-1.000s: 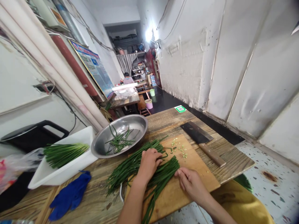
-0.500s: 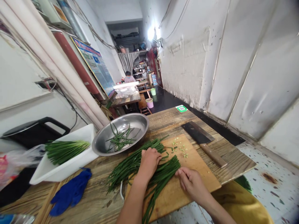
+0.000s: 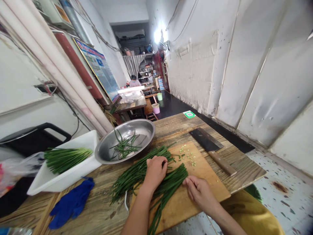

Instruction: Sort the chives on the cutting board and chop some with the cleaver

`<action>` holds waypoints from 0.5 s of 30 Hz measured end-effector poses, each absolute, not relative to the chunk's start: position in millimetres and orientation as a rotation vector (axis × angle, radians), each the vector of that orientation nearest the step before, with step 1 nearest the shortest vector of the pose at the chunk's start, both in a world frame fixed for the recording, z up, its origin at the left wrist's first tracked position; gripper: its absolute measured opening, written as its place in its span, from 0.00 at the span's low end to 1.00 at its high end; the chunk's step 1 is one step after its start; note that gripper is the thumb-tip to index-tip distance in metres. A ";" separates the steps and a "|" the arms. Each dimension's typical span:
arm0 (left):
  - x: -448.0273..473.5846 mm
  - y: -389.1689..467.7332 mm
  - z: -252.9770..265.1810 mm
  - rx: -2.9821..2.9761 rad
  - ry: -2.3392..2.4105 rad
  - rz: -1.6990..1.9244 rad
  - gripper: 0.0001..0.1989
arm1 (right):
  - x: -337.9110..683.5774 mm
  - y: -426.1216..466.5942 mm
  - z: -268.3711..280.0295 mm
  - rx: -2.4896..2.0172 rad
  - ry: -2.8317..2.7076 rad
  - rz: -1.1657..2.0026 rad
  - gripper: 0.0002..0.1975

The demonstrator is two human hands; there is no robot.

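Observation:
Two bunches of garlic chives lie by my hands: a loose pile and a cut bunch on the wooden cutting board. My left hand is between them, fingers curled and thumb and index finger pinched on a few short chive pieces, mostly hidden. At the right end of the cut bunch, my right hand has its fingers curled closed, fingertips beside the chive ends; whether anything is in them is hidden. Small pale stem bits are scattered on the board. A cleaver lies flat to the right.
A steel basin with some chives stands behind the pile. Left of it is a white tub holding another chive bunch. A blue glove lies on the wooden table. A person sits at a far table.
My left hand's fingers have lifted slightly and drawn back from the short pieces, closing into a pinch. My right hand stays by the chive ends. The view has shifted a little.

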State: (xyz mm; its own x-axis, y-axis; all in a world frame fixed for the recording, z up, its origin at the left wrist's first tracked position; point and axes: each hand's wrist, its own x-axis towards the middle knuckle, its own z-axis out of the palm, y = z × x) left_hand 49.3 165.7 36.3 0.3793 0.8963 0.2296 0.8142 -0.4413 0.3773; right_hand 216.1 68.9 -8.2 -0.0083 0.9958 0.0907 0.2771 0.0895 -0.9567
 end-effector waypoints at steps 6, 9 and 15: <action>48.3 169.6 27.5 2.192 1.455 0.716 0.12 | 215.5 68.4 -6.7 -1.351 -1.459 0.984 0.18; 47.2 171.8 23.9 2.129 1.393 0.754 0.12 | 215.2 68.1 -7.4 -1.354 -1.443 0.993 0.18; 49.8 170.7 25.3 2.077 1.351 0.797 0.11 | 215.5 69.0 -10.2 -1.365 -1.454 0.968 0.19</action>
State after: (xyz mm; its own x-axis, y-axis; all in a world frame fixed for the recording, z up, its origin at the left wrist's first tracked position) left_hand 49.8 170.7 25.3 0.3250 0.9269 0.1874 0.6129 -0.3574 0.7047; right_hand 215.5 69.0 -10.2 0.0055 0.9957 0.0926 0.2982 0.0868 -0.9505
